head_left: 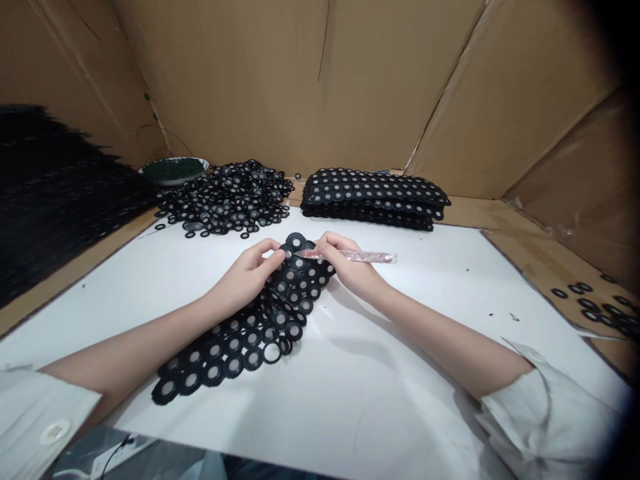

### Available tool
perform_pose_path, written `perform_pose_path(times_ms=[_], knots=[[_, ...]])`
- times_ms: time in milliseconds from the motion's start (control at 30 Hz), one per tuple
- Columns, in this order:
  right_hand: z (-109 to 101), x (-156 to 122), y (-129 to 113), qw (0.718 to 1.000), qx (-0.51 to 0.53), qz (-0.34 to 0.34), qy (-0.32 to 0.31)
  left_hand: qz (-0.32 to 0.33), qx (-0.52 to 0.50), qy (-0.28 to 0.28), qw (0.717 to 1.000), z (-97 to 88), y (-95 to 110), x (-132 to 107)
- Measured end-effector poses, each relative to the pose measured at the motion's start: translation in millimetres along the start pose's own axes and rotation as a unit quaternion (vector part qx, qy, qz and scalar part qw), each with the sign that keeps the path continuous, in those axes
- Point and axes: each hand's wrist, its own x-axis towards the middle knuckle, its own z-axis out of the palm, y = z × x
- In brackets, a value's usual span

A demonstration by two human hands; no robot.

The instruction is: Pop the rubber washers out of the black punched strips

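A black sheet of joined rubber rings (234, 344) lies folded and bunched on the white tabletop, its far end lifted between my hands. My left hand (257, 265) pinches that sheet at its upper left edge, thumb and fingers closed. In my right hand (345, 261) is a slim tool with a pinkish, plastic-wrapped handle (373, 257). Its thin tip points left, to the rings beside my left fingertips. Whether the tip passes through a ring I cannot tell. Some fingers of my right hand are hidden behind the sheet.
Loose black rings (235, 197) form a heap at the back left, near a bowl with dark green contents (174, 171). Folded ring sheets (375, 193) are stacked at the back right. More rings (595, 307) lie far right. A dark stack (55, 200) stands left; cardboard walls (280, 87) enclose the table.
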Motion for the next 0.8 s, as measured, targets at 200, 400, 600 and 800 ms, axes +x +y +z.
perform_pose_path(times_ms=[200, 400, 600, 800], knots=[[5, -6, -6, 1.0, -0.021, -0.017, -0.001, 0.043, 0.02, 0.042, 0.998, -1.4, 0, 2], [5, -8, -6, 1.0, 0.012, 0.002, -0.005, 0.001, -0.032, 0.033, 0.999, -0.5, 1, 2], [9, -8, 1, 1.0, 0.017, 0.002, -0.018, -0.014, -0.017, 0.04, 0.999, -0.8, 4, 1], [11, -8, 4, 0.997, -0.076, -0.024, -0.004, -0.053, 0.025, 0.054, 0.997, -0.3, 10, 13]])
